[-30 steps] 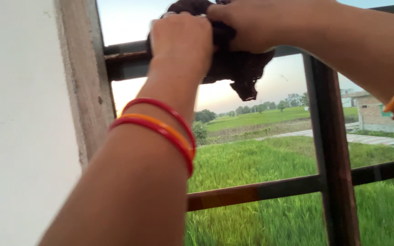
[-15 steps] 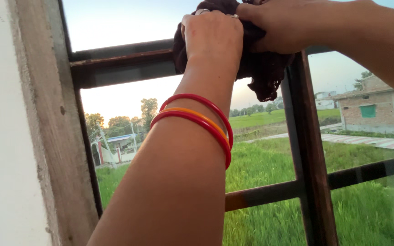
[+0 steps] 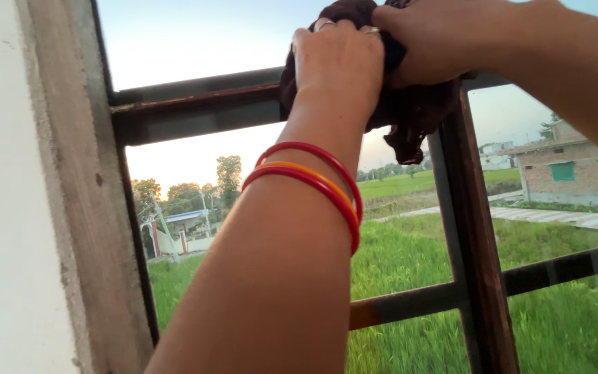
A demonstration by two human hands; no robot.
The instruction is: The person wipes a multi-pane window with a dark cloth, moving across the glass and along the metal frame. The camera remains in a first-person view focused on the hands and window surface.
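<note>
We've got the dark rag (image 3: 410,111) bunched on the top window bar (image 3: 195,107), both sets of fingers curled tight round it. Left hand (image 3: 337,62) reaches straight up, bangles (image 3: 313,180) on the wrist; right hand (image 3: 430,41) comes in from the side. Since a moment ago both hands nudged slightly right.

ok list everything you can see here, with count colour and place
dark cloth: one, dark brown, bunched on the upper window bar under both hands
window bars: two horizontal, one upright, rusty dark brown
window frame: one, grey, left side
wall: one, white, far left
field: green, outside
brick building: one, reddish, right background
bangles: three, red and orange, left wrist
left hand: gripping the cloth
right hand: gripping the cloth, top right
</note>
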